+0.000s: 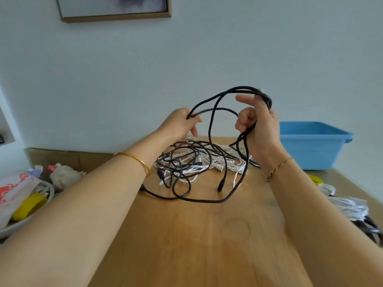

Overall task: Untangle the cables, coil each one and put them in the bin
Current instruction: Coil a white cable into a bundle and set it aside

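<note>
A black cable (pixel 213 109) arcs in loops between my two raised hands above the wooden table (pixel 186 235). My right hand (pixel 259 125) grips several loops of it, wound over the fingers. My left hand (pixel 180 123) pinches a strand of the same cable a little lower and to the left. The cable's slack drops to the table and ends in a black plug (pixel 220 186). Under my hands lies a tangle of black and white cables (pixel 192 162). The blue bin (pixel 313 143) stands at the back right, against the wall.
A bowl (pixel 12 226) with a yellow object and printed bags sits at the left edge. More white and black cables (pixel 352 208) lie at the right edge, beside a yellow item. A framed picture (pixel 114 9) hangs on the wall.
</note>
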A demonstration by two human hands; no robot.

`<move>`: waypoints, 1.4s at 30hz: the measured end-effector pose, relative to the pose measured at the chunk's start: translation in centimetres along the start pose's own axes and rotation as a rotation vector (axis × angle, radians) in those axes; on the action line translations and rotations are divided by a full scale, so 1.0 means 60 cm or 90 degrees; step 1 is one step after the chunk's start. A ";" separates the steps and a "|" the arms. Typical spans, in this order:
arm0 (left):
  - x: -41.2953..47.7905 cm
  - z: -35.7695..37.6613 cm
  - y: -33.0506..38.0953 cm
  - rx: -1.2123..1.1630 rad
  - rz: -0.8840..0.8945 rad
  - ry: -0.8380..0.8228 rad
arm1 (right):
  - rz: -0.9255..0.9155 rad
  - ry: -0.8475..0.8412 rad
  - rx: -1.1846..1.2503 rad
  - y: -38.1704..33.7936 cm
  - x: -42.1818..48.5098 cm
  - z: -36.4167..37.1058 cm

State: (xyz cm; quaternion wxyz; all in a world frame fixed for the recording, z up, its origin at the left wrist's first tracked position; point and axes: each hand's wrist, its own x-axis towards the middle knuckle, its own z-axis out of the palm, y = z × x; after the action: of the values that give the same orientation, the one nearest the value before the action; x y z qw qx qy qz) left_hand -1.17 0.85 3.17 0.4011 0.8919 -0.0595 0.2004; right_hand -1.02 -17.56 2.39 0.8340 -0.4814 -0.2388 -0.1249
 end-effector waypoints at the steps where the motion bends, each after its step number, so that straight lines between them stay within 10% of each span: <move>1: -0.004 -0.001 0.002 0.007 -0.013 -0.075 | 0.004 0.004 0.009 0.001 0.000 0.001; 7: -0.016 0.032 0.000 0.129 -0.096 -0.358 | 0.013 -0.010 0.081 0.006 -0.004 0.015; 19: 0.007 0.018 -0.014 -0.154 -0.040 0.185 | 0.162 0.004 -0.072 0.034 -0.012 -0.030; 28: 0.001 -0.003 -0.007 -0.235 0.119 0.227 | 0.274 -0.312 -0.861 0.066 -0.023 -0.038; 39: -0.011 -0.020 -0.018 -0.135 0.140 0.151 | 0.383 -0.222 0.035 0.040 -0.013 -0.046; 42: -0.016 -0.031 -0.020 -0.116 0.143 0.154 | 0.336 -0.091 -0.084 0.069 -0.003 -0.034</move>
State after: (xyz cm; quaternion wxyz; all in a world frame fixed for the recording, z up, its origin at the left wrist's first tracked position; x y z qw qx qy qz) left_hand -2.32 3.00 3.05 0.4597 0.8091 -0.1278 0.3431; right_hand 1.18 -17.24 -1.65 0.7857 -0.5877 -0.1547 0.1157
